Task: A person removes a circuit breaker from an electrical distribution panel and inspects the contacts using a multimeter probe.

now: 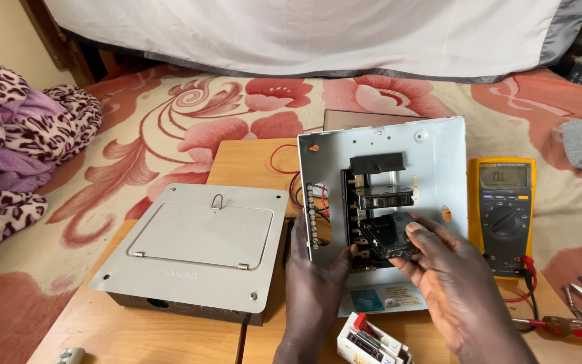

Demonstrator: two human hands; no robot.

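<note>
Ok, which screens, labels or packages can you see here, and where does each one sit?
Multimeter screen: grey rectangle on a yellow meter, right of the panel.
Panel label: blue and cream sticker, low on the grey metal panel.
Small box: white, bottom edge, below the hands.

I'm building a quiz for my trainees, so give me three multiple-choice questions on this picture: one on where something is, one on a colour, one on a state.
1. Where is the multimeter?
A. right of the open panel board
B. on the closed grey enclosure
C. on the leopard-print blanket

2. What colour is the multimeter's casing?
A. blue
B. yellow
C. white

3. What is the right hand doing?
A. resting flat on the wooden board
B. holding pliers
C. holding a black circuit breaker at the panel board

Answers: 1 A, it lies beside the panel's right edge. 2 B, its casing is yellow. 3 C, the fingers close on the breaker while the left hand steadies the panel.
</note>
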